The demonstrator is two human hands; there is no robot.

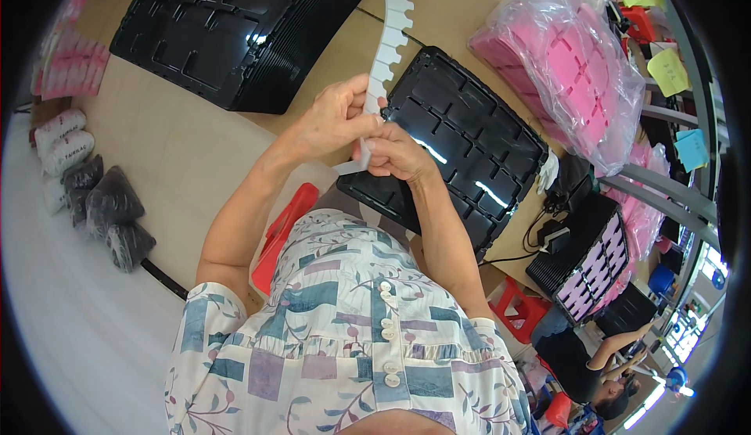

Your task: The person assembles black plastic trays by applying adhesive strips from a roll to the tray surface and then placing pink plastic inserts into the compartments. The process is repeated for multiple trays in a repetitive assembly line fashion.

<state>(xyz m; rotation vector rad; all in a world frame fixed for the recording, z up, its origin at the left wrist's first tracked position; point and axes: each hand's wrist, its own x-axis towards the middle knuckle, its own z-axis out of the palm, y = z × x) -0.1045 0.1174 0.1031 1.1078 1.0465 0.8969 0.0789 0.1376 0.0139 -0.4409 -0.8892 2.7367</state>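
A long white strip [389,28] with evenly spaced notches along one edge runs up and away from my hands, curving toward the far edge of the view. My left hand [332,120] is closed on it, thumb and fingers pinching it. Just below, my right hand [397,152] grips the strip's near end, which bends to the left under the fingers. The two hands nearly touch. Beneath and beyond the right hand lies a black molded plastic tray [461,142] with raised ridges and shiny spots.
A tall stack of black trays [235,28] stands far left. Pink molded pieces [555,67] in clear plastic lie far right. Stacked trays with pink inserts [587,263], red stools [520,310] and a metal rail [665,196] are at right, where another person [579,357] works.
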